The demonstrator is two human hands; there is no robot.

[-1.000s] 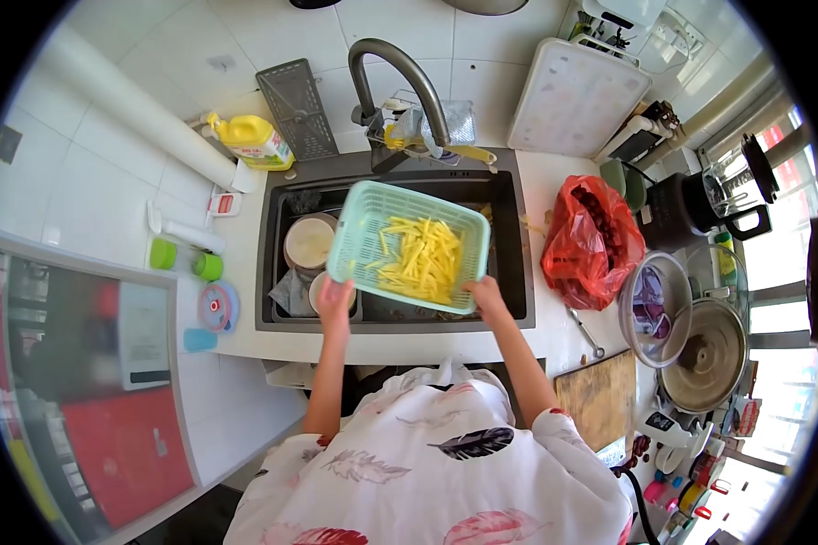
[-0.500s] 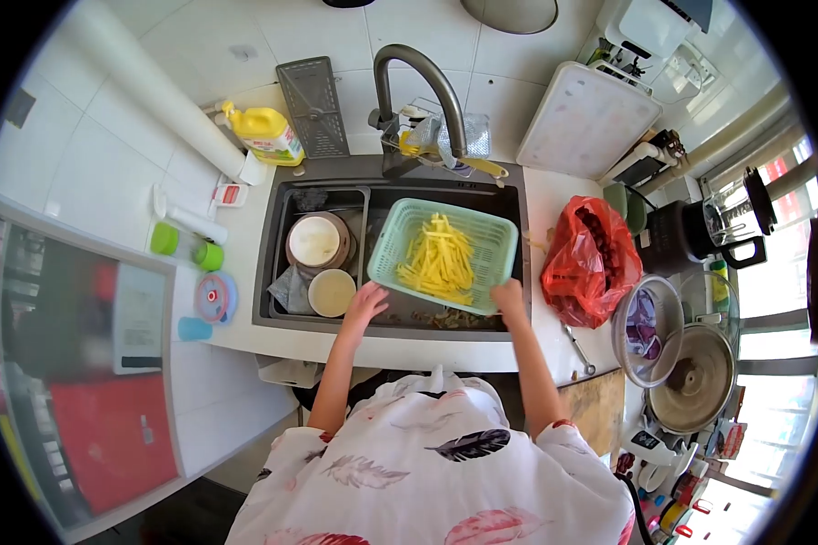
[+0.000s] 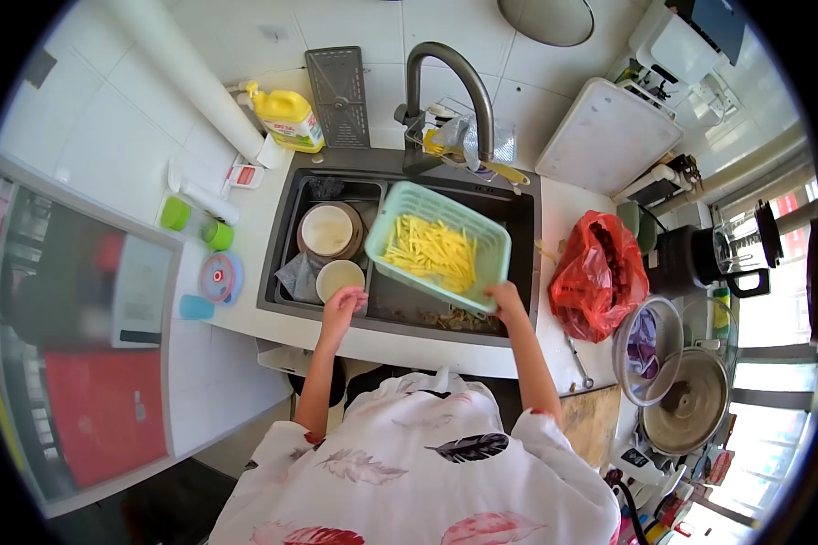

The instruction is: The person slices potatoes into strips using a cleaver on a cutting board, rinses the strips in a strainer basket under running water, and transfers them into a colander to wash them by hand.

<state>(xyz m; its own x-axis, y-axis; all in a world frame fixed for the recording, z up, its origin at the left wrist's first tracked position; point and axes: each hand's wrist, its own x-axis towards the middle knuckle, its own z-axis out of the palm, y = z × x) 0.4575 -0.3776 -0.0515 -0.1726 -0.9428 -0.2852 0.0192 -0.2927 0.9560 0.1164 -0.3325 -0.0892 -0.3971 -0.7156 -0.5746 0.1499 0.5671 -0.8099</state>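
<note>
Green basket (image 3: pixel 493 250) is slanting ahead of the right hand (image 3: pixel 503 299), which is pinching its corner, seemingly for steadiness, the left hand (image 3: pixel 344 305) hovering half-uncurled, apparently empty.

Basket (image 3: pixel 493 256) of smooth plastic.
The faucet (image 3: pixel 485 118) is satin metal, the bag (image 3: pixel 574 283) is glossy plastic, the chopping board (image 3: pixel 593 423) matt wood.
</note>
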